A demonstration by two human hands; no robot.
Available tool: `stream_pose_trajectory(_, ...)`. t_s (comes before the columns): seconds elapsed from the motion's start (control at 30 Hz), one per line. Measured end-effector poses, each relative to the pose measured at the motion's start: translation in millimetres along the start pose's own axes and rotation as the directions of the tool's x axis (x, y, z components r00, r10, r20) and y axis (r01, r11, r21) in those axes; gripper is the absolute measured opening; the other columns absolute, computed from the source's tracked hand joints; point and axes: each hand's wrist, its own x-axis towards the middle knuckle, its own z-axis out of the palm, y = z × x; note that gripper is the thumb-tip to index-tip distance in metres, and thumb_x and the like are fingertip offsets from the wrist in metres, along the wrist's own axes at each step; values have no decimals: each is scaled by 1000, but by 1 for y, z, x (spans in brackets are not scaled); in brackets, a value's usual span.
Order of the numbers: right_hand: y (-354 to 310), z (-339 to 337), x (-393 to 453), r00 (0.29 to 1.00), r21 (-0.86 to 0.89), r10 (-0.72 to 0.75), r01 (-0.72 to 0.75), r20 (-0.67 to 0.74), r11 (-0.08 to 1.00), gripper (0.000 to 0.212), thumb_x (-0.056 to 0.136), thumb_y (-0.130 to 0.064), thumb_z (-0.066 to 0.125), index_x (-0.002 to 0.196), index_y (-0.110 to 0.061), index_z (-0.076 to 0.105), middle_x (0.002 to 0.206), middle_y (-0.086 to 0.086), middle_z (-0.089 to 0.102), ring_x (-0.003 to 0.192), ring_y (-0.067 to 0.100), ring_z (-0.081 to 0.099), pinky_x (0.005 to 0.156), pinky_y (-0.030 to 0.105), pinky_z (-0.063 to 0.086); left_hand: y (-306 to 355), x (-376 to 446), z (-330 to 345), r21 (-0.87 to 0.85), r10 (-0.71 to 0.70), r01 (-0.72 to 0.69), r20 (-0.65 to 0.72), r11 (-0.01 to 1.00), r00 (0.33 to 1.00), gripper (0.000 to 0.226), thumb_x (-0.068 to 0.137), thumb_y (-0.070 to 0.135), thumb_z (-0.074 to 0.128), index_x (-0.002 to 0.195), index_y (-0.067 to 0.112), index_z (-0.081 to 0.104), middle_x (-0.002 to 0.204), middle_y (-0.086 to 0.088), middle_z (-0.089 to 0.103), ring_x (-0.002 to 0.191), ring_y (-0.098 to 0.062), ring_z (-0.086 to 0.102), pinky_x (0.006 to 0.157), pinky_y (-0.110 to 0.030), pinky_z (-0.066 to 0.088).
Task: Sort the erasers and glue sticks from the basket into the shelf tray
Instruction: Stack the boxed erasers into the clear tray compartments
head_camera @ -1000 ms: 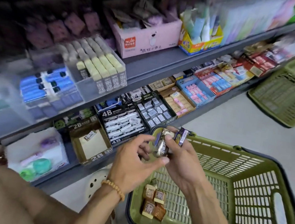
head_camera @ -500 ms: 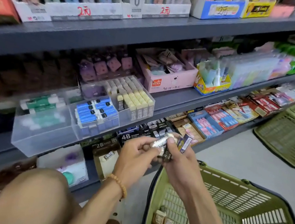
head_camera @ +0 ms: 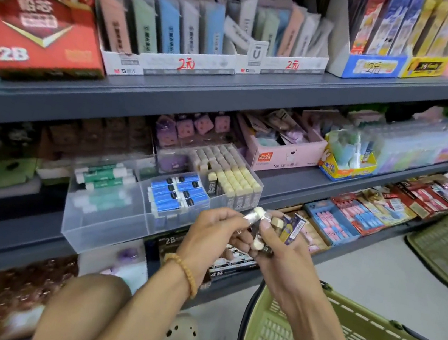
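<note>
Grey shop shelves (head_camera: 227,95), pale floor (head_camera: 374,277)

Green basket (head_camera: 367,331); clear tray (head_camera: 100,221); blue erasers (head_camera: 176,192).

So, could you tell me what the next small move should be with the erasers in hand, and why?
Probably the left hand should carry the eraser it pinches up to the cream-eraser compartment of the clear shelf tray. The right hand holds a small bunch of erasers, and that compartment sits just above both hands with matching erasers standing in rows.
</note>
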Motion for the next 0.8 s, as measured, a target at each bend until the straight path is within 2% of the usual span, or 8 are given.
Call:
stream_pose_trajectory(0.17,-8,5,12,999,-105,33,-30,28,994,11,94,-10,58,102,-9,66,90,12,72,75,21,63,64,29,49,10,7,-12,96,41,-38,-29,995,999,8,87,8,63,93,13,65,82,-7,74,71,-12,64,57,-23,46)
stream_pose_trajectory(0.27,-14,12,21,997,-128,44,-35,67,991,16,93,-9,59,109,-5,62,93,14,71,79,24,64,66,30,52,18,14,-20,249,110,-109,12,962,994,4,91,20,65,89,17,66,81,-1,72,70,-6,64,55,-17,44)
stream_pose_trajectory(0.37,-18,17,31,999,-124,28,-23,37,992,15,92,-8,60,107,-7,60,84,12,62,73,21,53,58,27,45,27,25,-30,401,222,-214,25,891,975,15,91,32,64,84,19,67,83,3,66,77,-6,60,70,-24,50)
stream_pose_trajectory(0.43,-21,15,36,1000,-136,19,-19,-3,990,11,95,-6,59,105,-9,60,80,12,58,70,20,52,57,27,43,35,34,-40,423,269,-245,2,872,963,7,92,26,63,91,19,63,90,0,62,83,-11,60,79,-27,52)
stream_pose_trajectory(0.47,-21,13,38,1000,-146,16,-19,-21,989,10,96,-6,58,105,-10,60,79,12,57,70,20,52,58,28,43,38,39,-44,409,282,-252,-14,877,959,3,92,21,62,95,21,61,88,1,60,81,-12,59,77,-25,52)
stream_pose_trajectory(0.63,-23,6,41,996,-163,18,-32,-85,986,9,97,-6,58,100,-13,62,74,1,64,76,21,57,66,32,45,45,64,-65,475,313,-278,6,835,950,34,97,12,53,124,33,51,78,2,49,62,-8,44,55,-22,42)
stream_pose_trajectory(0.73,-22,3,41,994,-160,33,-49,-100,986,9,96,-7,59,99,-14,63,75,2,63,75,20,58,69,33,47,46,76,-73,530,352,-301,7,793,936,25,99,18,50,109,40,58,73,6,52,48,-6,37,45,-21,35)
stream_pose_trajectory(0.8,-21,2,42,993,-148,44,-59,-108,987,9,96,-7,60,100,-14,63,77,4,63,74,19,59,70,33,48,47,82,-76,562,410,-312,-55,766,910,19,95,15,58,98,34,59,79,5,58,56,-6,45,52,-22,42)
